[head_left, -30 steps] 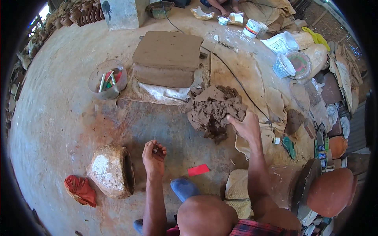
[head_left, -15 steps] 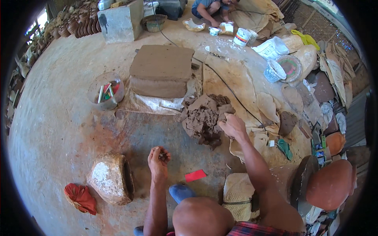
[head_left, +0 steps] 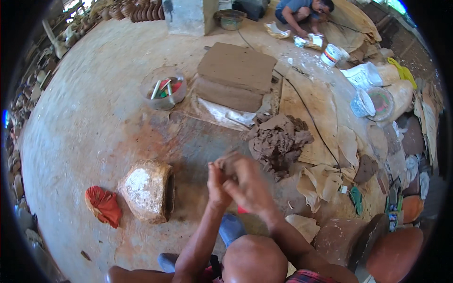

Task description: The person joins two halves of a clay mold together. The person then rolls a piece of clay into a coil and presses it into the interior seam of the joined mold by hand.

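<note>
A: Head view. Position of the hands?
B: Left hand (head_left: 218, 186) and right hand (head_left: 245, 181) meet low in the middle, in front of the person's bent knee (head_left: 255, 259). The right crosses over the left, fingers bent; motion blur on the right.
A: Grasp?
B: Cannot tell. The fingers overlap, and whatever may lie between the palms is hidden.
A: Location of the heap of torn clay (head_left: 278, 141)?
B: On the ground beyond both hands and to their right. It is apart from them, nearer the right hand than the left; its lower edge lies near the right knuckles.
A: Surroundings of the heap?
B: Behind it and to the left, a squared clay block (head_left: 236, 70) rests on a whitish sheet (head_left: 224, 113). A black cable (head_left: 309, 104) curves past on the right.
A: Left side?
B: A clear plastic tub (head_left: 158, 103) holding small tools, left of the block. Nearer, a rounded vessel with a white patch (head_left: 141, 186) lies on its side, mouth toward the hands; a crumpled red cloth (head_left: 104, 207) lies just beside it.
</note>
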Available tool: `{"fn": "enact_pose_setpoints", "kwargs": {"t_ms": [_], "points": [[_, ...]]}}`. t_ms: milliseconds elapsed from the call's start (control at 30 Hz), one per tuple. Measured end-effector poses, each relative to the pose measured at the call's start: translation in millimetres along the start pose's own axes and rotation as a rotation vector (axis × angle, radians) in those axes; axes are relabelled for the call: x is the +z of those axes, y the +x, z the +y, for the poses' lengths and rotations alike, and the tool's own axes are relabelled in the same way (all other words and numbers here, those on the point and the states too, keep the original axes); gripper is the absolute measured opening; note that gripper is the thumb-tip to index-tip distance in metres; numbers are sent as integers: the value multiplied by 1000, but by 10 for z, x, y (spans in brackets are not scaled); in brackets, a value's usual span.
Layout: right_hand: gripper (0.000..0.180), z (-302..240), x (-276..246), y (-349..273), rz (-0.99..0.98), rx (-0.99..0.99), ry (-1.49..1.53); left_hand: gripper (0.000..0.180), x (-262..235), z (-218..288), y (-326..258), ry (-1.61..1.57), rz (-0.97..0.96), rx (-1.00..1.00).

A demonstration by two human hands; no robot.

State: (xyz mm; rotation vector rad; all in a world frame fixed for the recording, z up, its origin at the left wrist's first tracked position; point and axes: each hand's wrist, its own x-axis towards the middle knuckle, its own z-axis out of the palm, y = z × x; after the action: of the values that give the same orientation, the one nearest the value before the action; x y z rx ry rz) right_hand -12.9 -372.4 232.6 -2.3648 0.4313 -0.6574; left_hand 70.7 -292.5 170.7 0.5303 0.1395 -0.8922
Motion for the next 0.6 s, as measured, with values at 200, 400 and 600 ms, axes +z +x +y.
{"fn": "enact_pose_setpoints", "kwargs": {"t_ms": [200,400,600], "points": [[63,220,-138,176,-330,38,316,59,-426,123,-3,-255,87,-4],[102,161,211,307,-36,-168,50,43,-64,-199,-83,-95,116,40],[120,138,-4,341,249,-86,415,59,-315,365,24,-231,-91,52]]}}
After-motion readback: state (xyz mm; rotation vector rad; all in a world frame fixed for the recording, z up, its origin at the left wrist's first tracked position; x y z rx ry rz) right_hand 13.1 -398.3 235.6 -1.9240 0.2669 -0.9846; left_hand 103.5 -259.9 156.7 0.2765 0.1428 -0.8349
